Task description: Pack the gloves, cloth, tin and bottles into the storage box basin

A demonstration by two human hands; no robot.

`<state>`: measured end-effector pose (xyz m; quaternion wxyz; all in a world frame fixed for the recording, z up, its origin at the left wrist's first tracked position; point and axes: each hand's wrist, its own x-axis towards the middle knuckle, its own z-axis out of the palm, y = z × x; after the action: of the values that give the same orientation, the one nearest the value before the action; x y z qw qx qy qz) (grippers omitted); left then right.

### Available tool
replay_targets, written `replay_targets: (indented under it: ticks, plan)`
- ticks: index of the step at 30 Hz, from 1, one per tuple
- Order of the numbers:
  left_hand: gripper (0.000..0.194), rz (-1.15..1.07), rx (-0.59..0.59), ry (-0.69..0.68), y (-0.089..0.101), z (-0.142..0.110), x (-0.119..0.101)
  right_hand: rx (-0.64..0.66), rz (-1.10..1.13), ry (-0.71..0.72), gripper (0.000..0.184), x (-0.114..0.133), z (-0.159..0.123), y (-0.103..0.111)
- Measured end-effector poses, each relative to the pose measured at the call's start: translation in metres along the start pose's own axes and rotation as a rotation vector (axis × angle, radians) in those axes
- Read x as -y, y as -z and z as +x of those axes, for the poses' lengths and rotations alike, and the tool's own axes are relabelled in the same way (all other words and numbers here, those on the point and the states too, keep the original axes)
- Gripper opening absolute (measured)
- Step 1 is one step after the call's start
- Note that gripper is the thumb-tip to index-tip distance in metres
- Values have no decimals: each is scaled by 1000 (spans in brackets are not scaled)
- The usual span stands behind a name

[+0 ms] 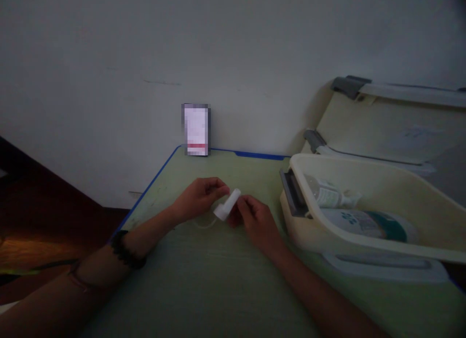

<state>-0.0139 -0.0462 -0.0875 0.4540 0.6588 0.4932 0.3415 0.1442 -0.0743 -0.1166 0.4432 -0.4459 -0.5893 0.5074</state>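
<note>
Above the middle of the table, my two hands meet at a small white plastic pump head [228,205]. It is tilted, its wider collar pointing down to the lower left, and a thin pale tube [206,227] curves away from it to the left. My left hand [198,197] is closed, with thumb and forefinger pinched at the piece's upper left side. From the right, the bent fingers of my right hand [257,219] grip its other side. The fingertips partly cover the piece, so its exact shape there is hidden.
A pale green table [218,275] with a blue edge stands against the wall. At its back leans a phone [196,130] with a blurred screen. To the right is a cream bin [367,248], its lid [393,129] raised, holding a clear bottle [324,192] and a white-and-teal bottle [367,224].
</note>
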Motion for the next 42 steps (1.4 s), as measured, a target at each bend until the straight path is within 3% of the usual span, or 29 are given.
replay_targets:
  ticks: [6,11,15,20,25,29,35,42]
  plan:
    - [18,9,18,-143,-4,-3,4,-13,-259,115,25,1,-2,-1]
    - [34,-104,201,-250,1,-5,3,-66,-308,174,23,2,0,-1]
    - [33,-105,222,-254,1,-7,0,-61,-369,252,22,2,2,-1]
    - [40,-124,198,-108,-3,-6,-1,-91,-530,356,20,2,5,0]
    - [22,-197,101,7,7,-1,-1,-167,-352,157,26,-1,5,3]
    - [22,-263,23,70,19,7,5,-217,-120,29,27,-4,4,3]
    - [29,-419,-95,149,25,15,13,-231,27,-11,26,-4,4,2]
    - [30,-530,-50,149,20,9,7,-152,51,-63,24,-2,7,4]
